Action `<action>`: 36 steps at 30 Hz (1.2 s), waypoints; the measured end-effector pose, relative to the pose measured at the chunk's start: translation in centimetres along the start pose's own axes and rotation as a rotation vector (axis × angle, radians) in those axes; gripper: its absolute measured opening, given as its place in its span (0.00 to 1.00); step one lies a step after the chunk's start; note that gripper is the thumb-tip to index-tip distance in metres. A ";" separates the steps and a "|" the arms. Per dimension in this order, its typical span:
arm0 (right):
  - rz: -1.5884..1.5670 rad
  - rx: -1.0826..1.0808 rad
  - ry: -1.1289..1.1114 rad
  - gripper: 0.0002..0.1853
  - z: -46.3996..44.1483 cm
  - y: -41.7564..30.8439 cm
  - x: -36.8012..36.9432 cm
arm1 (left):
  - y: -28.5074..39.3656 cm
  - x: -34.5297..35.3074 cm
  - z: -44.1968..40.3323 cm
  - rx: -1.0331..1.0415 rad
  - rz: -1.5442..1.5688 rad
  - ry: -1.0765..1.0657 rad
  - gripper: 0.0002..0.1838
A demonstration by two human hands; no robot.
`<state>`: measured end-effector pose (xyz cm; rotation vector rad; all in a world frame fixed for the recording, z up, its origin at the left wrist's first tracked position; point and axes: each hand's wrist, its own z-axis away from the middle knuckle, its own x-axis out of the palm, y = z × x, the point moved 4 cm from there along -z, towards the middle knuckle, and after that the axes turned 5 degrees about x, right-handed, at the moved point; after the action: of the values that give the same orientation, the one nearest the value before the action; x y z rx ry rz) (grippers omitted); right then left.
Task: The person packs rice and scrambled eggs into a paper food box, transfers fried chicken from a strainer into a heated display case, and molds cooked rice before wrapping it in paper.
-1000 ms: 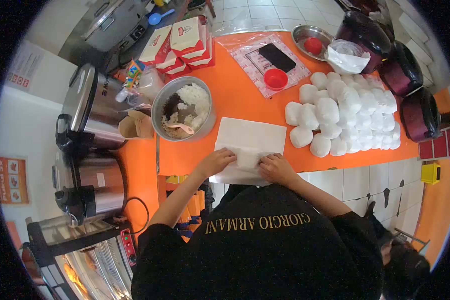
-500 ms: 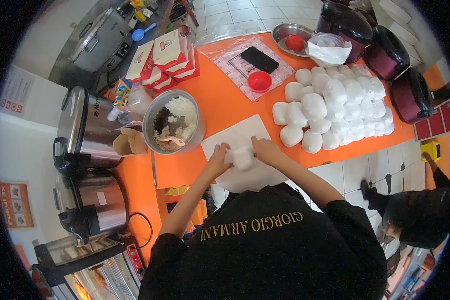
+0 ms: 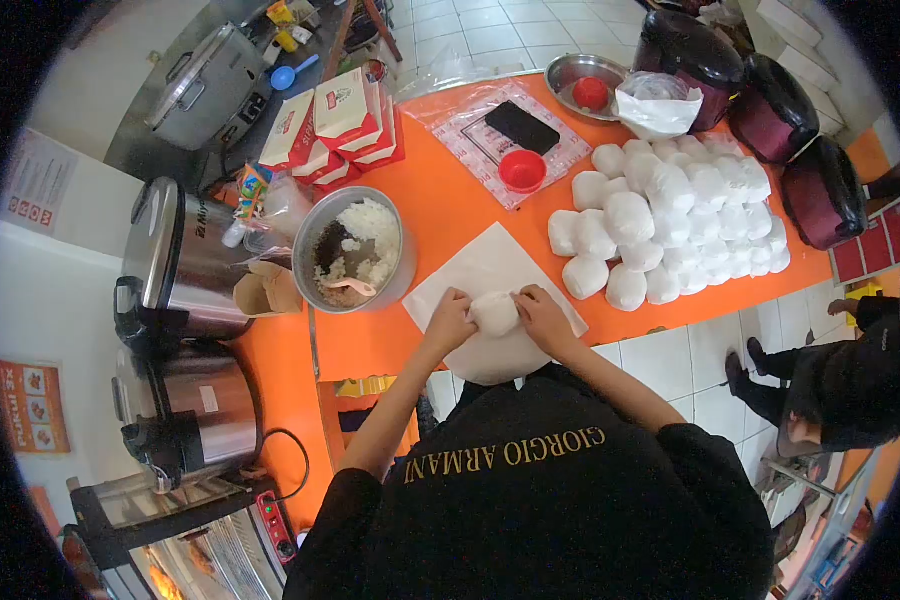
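Note:
A white paper-wrapped bundle (image 3: 494,314) sits on a stack of white paper sheets (image 3: 490,258) at the near edge of the orange table. My left hand (image 3: 452,320) is closed on the bundle's left end, fingers pinching the paper. On the other end, my right hand (image 3: 544,318) is closed in the same way. What is inside the wrapping is hidden. Left of the sheets stands a metal pot (image 3: 407,262) holding white rice (image 3: 372,232), a dark patch of rice and a pink scoop (image 3: 353,286). A large pile of wrapped bundles (image 3: 670,215) lies to the right.
Red-and-white boxes (image 3: 348,108) are stacked behind the pot. A red bowl (image 3: 521,172) and a black phone-like slab (image 3: 522,127) lie on patterned paper. Rice cookers (image 3: 195,405) line the left; dark cookers (image 3: 773,103) stand back right. Another person (image 3: 835,390) is at the right.
The bundle looks rounder and both hands have closed in on its ends. My right fingers have come down from the sheet to the bundle. The other person at the right has shifted.

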<state>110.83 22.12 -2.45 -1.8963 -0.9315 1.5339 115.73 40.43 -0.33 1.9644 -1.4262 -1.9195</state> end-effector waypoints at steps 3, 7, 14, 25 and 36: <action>-0.071 0.133 -0.124 0.21 -0.2 0.8 0.0 | 0.5 -0.2 -0.3 -0.326 0.258 -0.288 0.10; -0.050 0.294 -0.124 0.27 -0.6 0.4 0.0 | 1.6 -1.6 -1.7 -0.298 0.472 -0.236 0.08; -1.158 0.624 -0.445 0.29 -1.0 -3.8 -3.5 | 8.4 -5.8 -4.5 0.075 0.292 -0.106 0.07; -2.026 0.688 -0.289 0.18 -1.3 -11.0 -6.6 | 14.1 -4.3 -0.8 0.081 0.143 0.427 0.30; -0.415 0.631 -0.222 0.39 -2.2 -1.3 -2.9 | 5.9 1.3 6.9 -0.139 0.285 -0.038 0.24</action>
<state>112.38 20.67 0.80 -1.0380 -0.7468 1.5538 106.65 39.96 0.69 1.5768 -1.4467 -1.8794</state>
